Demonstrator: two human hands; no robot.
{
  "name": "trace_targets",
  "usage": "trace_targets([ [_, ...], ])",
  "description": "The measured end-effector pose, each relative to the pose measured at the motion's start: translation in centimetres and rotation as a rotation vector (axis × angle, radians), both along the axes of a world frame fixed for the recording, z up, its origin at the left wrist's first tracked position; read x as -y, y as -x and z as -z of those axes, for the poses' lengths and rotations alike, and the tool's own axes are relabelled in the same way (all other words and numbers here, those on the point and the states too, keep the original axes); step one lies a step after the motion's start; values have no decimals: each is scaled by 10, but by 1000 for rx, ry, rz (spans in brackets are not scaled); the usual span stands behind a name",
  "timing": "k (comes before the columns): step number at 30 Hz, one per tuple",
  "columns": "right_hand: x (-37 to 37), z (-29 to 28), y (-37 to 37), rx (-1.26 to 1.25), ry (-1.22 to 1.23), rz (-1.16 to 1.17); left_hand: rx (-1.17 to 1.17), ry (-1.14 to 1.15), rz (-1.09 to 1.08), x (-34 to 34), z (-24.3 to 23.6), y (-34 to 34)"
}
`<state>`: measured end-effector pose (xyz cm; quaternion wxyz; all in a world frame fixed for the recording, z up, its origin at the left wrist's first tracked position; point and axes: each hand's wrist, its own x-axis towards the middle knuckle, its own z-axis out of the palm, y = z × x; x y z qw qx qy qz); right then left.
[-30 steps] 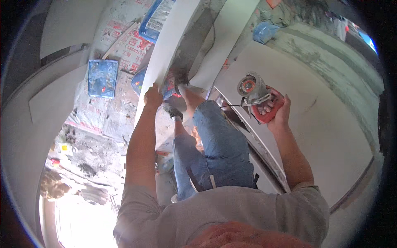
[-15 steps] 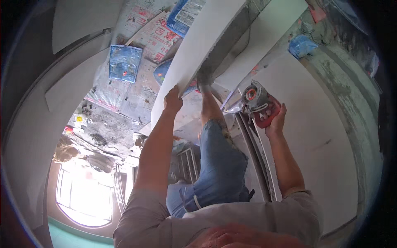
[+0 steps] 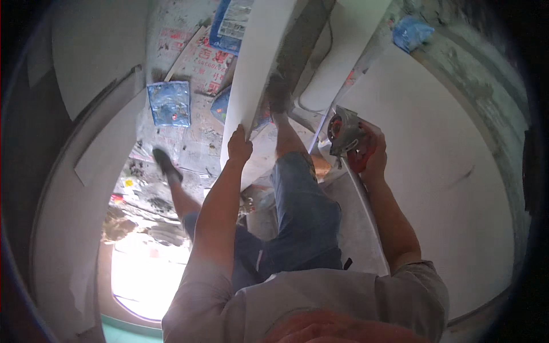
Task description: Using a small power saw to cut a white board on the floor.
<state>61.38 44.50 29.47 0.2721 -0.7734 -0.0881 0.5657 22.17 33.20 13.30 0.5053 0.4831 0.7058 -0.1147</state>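
Observation:
My left hand (image 3: 240, 145) is closed on the near end of a long white board strip (image 3: 250, 80), which runs away from me with a rough edge on its right side. In my right hand (image 3: 376, 166) is a handheld circular saw (image 3: 346, 136) with a grey metal body and a red handle; my fingers wrap round the handle. The saw is over the left edge of a large white board (image 3: 434, 166); whether it touches the board I cannot tell. Another white strip (image 3: 349, 40) lies beyond the saw.
Blue plastic bags lie about: a flat one (image 3: 169, 104) at the left and a crumpled one (image 3: 413, 33) at the far right. Printed sheets (image 3: 213, 60) cover part of the dirty floor. White panels (image 3: 91, 51) stand at the left. A dark cable (image 3: 327, 46) curves between the strips.
My left leg has swung out to the left and its foot now shows. The saw has moved slightly left. The long strip is still in my left hand and now appears steeper.

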Motion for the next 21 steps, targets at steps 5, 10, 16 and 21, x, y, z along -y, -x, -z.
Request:
trace_targets([
  [5,-8,-44,7,-30,-57,329,81,-51,67,13,22,32],
  [10,11,-111,35,-201,-298,519,51,194,86,-6,13,32],
  [16,24,-164,111,185,55,840,142,163,161,2,18,39],
  [21,76,-131,124,5,-39,849,139,246,124,-9,21,33],
])
